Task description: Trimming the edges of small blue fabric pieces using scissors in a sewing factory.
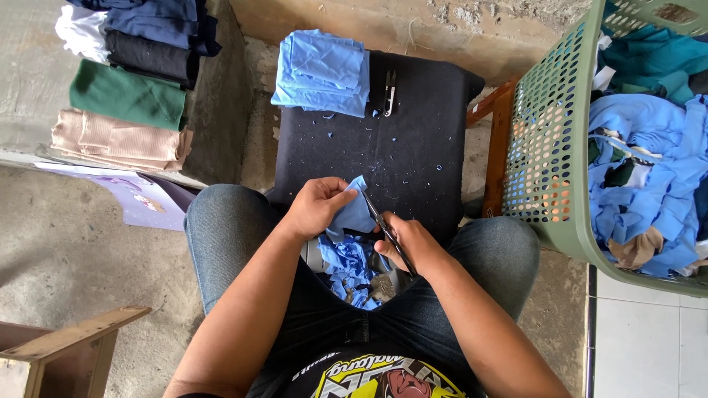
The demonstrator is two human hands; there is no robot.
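My left hand [318, 205] pinches a small piece of light blue fabric [354, 214] above my lap. My right hand [410, 243] grips dark scissors [383, 228], whose blades meet the fabric's right edge. Below the hands, a container between my knees holds several blue fabric scraps [352, 271]. A stack of folded light blue fabric pieces [323, 71] lies at the far left corner of a black cushioned stool [413, 147] in front of me. A small pair of snips [389, 93] rests beside that stack.
A green perforated laundry basket [549, 147] full of blue and teal cloth stands at the right. Folded garments [129, 81] in tan, green, black, navy and white are stacked at the upper left. A wooden piece [66, 346] sits at the lower left.
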